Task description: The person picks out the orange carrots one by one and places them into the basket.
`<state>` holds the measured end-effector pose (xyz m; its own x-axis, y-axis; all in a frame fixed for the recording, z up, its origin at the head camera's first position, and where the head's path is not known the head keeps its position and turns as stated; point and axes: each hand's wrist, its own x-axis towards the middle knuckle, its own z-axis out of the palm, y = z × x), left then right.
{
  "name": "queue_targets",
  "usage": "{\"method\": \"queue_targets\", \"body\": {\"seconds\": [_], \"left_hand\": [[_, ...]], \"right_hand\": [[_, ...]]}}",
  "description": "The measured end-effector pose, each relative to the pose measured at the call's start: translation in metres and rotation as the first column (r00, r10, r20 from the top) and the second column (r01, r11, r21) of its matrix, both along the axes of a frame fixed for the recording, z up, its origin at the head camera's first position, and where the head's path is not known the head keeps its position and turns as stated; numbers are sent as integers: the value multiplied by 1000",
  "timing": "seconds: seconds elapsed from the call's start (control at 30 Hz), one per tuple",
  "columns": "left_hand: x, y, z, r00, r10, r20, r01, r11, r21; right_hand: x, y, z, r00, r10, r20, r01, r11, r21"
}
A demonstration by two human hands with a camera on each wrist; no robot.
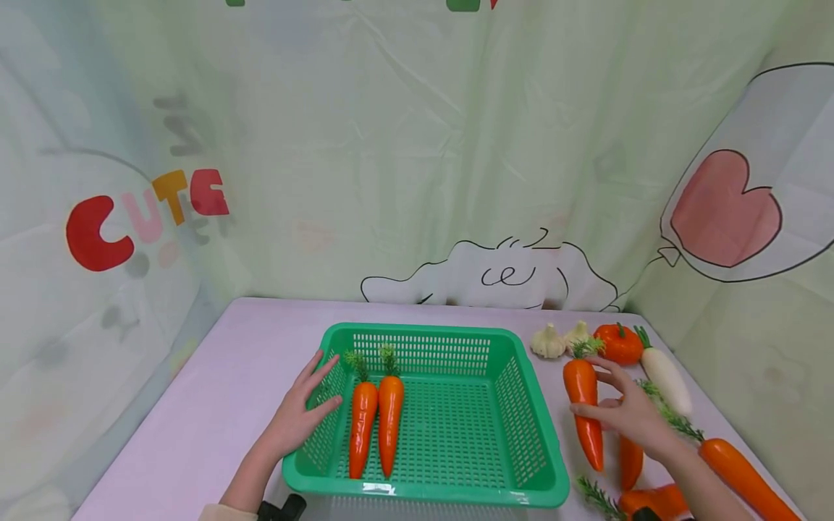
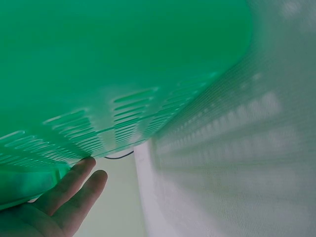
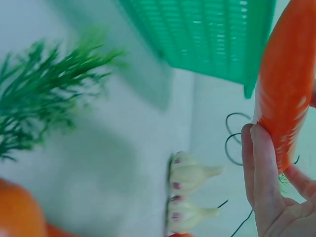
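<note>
Right hand (image 1: 628, 416): at lower right of the frame; thumb and fingers bend about the held carrot (image 1: 580, 383), parted only by its width.
Held carrot: just right of the green basket (image 1: 449, 434), leafy end uppermost, tip toward the lower edge of the frame.
Left hand (image 1: 298, 416): at left of centre, fingers loosely spread along the basket's left rim, grasping nothing; in the left wrist view, fingertips lie at the slotted wall.
Green basket: lower centre, bearing two leafy-topped carrots (image 1: 391, 416) side by side in its left half.
Obstruction: the basket's raised right wall stands between the held carrot and the basket floor.
Upper-right group: two garlic bulbs (image 1: 549, 342), one partly covered by the held carrot's leaves; beside them an orange-red pepper (image 1: 619, 345), then a white radish (image 1: 664, 376).
Lower-right group: a half-hidden carrot (image 1: 630, 463) behind the right hand; a large carrot (image 1: 749, 477) beyond the forearm (image 1: 693, 470); an orange vegetable (image 1: 654, 501) at the lower edge, partly cut off.
Support: a pale bench (image 1: 228, 405), backed by a printed curtain (image 1: 293, 145).
</note>
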<state>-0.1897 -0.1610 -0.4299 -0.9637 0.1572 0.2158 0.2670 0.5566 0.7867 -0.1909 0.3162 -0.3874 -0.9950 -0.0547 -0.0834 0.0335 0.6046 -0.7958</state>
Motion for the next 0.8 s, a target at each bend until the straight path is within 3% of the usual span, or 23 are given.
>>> {"method": "queue_targets", "body": {"seconds": [0.53, 0.8], "left_hand": [[0, 0, 1, 1000, 1, 12, -1, 1000, 9], [0, -1, 1, 1000, 2, 15, -3, 1000, 15]], "right_hand": [[2, -27, 31, 995, 72, -76, -77, 995, -68], [0, -43, 39, 987, 114, -116, -123, 990, -71]]}}
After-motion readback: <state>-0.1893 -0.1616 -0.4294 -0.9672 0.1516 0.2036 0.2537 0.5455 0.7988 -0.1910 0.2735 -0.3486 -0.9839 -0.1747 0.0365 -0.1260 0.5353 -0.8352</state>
